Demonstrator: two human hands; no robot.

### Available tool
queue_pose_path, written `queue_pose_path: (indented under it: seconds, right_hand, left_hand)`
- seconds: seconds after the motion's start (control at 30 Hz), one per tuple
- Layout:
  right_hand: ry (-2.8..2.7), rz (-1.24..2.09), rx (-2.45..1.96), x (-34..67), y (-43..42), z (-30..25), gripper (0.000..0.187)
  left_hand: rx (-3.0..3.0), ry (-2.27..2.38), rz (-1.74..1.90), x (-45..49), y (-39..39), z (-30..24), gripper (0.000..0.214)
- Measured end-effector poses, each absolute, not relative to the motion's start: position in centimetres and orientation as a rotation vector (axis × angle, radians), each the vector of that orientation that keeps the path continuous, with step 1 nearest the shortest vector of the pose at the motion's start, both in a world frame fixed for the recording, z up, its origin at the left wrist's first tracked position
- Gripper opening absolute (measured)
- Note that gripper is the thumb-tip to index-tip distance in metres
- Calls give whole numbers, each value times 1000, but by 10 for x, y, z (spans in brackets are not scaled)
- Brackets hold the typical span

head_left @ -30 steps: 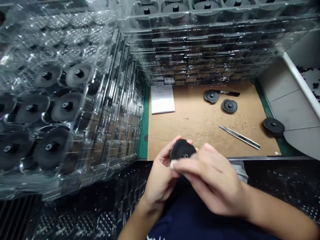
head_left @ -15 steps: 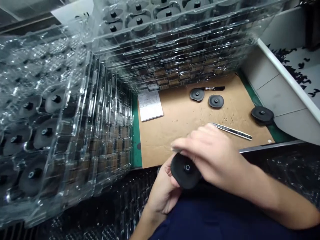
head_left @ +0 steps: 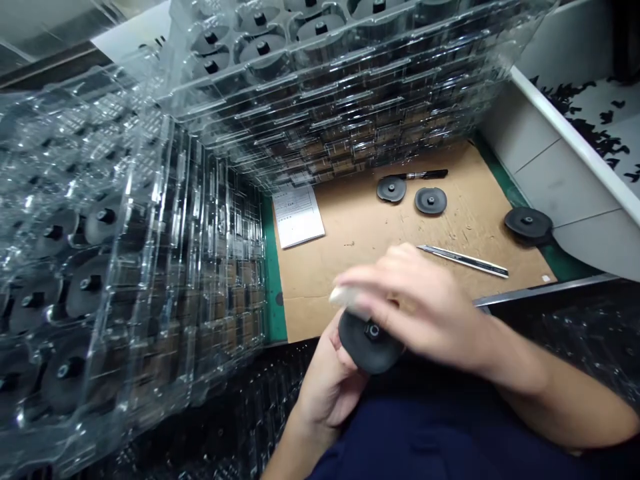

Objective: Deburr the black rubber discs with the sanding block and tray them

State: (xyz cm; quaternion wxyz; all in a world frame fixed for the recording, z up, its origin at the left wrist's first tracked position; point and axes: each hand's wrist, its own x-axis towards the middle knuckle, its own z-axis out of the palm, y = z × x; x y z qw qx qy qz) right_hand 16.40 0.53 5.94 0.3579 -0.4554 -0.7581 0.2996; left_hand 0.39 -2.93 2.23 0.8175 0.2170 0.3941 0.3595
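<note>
My left hand (head_left: 327,390) is closed from below around a round black disc (head_left: 367,347) with a small hub in its middle, held above my lap just in front of the bench edge. My right hand (head_left: 425,307) lies over the disc's top edge. Its fingers are pressed together and blurred by motion, with the fingertips reaching left past the rim. The thumb is hidden behind the disc.
Tall stacks of clear plastic trays (head_left: 125,267) holding black discs stand at the left and along the back (head_left: 350,100). On the cardboard sheet (head_left: 360,240) lie a paper slip (head_left: 299,215), three loose discs (head_left: 431,200), a black pen (head_left: 423,175) and a thin metal blade (head_left: 465,261). A white wall (head_left: 565,180) closes the right side.
The view has swung left and down. Both hands drew the disc back from over the cardboard towards my lap, and my right hand's fingers slid across its top edge.
</note>
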Motion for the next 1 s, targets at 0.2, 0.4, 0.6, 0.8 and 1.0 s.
queue_pose_path:
  seconds: [0.2, 0.4, 0.6, 0.8, 1.0]
  right_hand:
    - [-1662, 1138, -1584, 189, 12, -25, 25]
    - [-1762, 1066, -1692, 176, -18, -75, 32]
    - [-1752, 1072, -1761, 164, -28, -73, 44]
    - [-1549, 1276, -1678, 163, -32, -68, 32]
    - [-1171, 1489, -1574, 172, -25, -64, 38]
  left_hand:
    - [299, 704, 826, -5, -25, 17, 61]
    - [273, 799, 922, -7, -19, 7, 64]
    - [232, 833, 1009, -7, -16, 4, 44]
    - [119, 828, 1030, -7, -16, 1, 41]
    - [123, 817, 1016, -8, -19, 1, 38]
